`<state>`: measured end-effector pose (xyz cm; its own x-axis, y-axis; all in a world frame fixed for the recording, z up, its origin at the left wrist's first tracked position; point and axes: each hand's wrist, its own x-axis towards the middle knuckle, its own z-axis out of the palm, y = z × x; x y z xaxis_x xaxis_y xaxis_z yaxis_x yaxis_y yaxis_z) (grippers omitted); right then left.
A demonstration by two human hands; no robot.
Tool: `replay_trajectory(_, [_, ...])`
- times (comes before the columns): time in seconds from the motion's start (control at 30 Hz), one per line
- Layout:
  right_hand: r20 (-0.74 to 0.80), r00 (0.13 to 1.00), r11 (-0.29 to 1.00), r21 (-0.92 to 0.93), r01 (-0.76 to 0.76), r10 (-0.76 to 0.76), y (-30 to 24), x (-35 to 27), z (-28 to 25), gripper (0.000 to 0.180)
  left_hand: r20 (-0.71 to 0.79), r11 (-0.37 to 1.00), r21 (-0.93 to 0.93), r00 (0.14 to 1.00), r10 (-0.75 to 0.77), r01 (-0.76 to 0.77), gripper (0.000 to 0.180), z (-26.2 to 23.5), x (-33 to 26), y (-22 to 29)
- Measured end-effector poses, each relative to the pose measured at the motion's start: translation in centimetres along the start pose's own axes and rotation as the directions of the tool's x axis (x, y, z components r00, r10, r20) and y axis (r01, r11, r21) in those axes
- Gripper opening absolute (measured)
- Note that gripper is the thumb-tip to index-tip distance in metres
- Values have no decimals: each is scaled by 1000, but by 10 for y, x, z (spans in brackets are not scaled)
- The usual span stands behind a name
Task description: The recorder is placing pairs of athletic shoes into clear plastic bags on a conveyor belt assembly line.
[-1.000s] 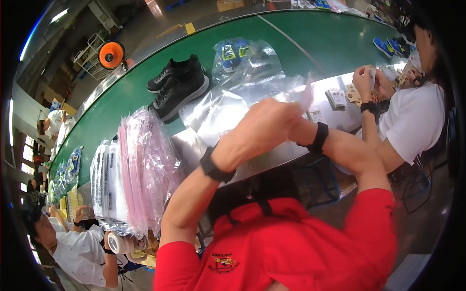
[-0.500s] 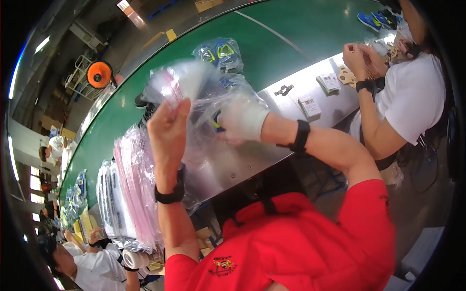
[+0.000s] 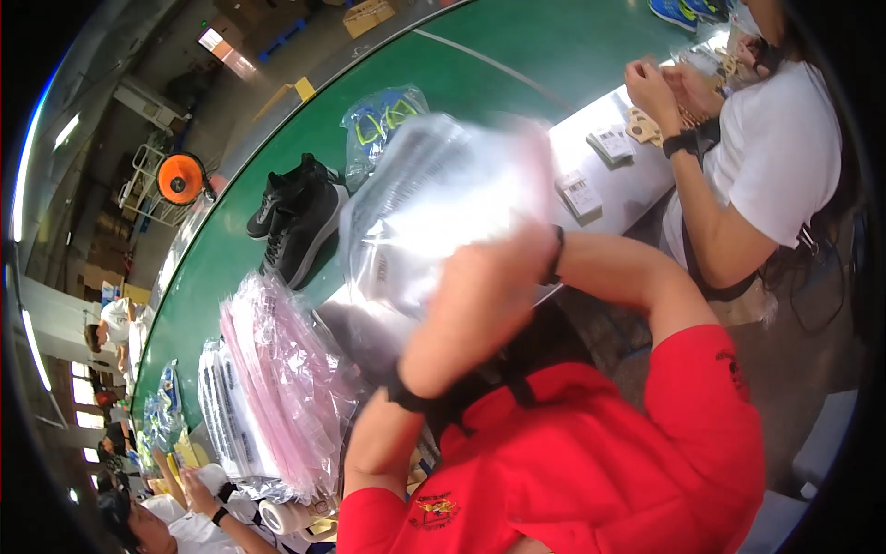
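Clear bag [image 3: 406,222] swinging over counter's [image 3: 554,46] near edge. Hands, apart moments ago, now meeting: left hand [image 3: 471,305] crossing to right hand [image 3: 532,249] before bag. Fingers blurring; cannot tell whether either is grasping. Black shoes [image 3: 309,222] reappearing nearer far edge, sitting unbagged; bag handling apparently continuing.
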<state>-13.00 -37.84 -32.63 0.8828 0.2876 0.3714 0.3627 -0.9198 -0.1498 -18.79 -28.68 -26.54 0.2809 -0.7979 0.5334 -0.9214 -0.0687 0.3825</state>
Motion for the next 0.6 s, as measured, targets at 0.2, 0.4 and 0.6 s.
replay_trajectory(0.2, [84, 989, 991, -63, -119, 124, 64, 2, -13, 38, -54, 969, -246, 998, -34, 19, 17, 10, 14, 25])
replay_trajectory(0.4, [115, 957, 961, -109, -256, 268, 154, 44, -29, 42, -112, 993, -121, 993, -28, 14, 13, 16, 32, -6])
replay_trajectory(0.6, [121, 867, 872, -162, -463, 483, 168, 88, -22, 46, -137, 929, -356, 977, -161, 103, 9, 31, 28, -31])
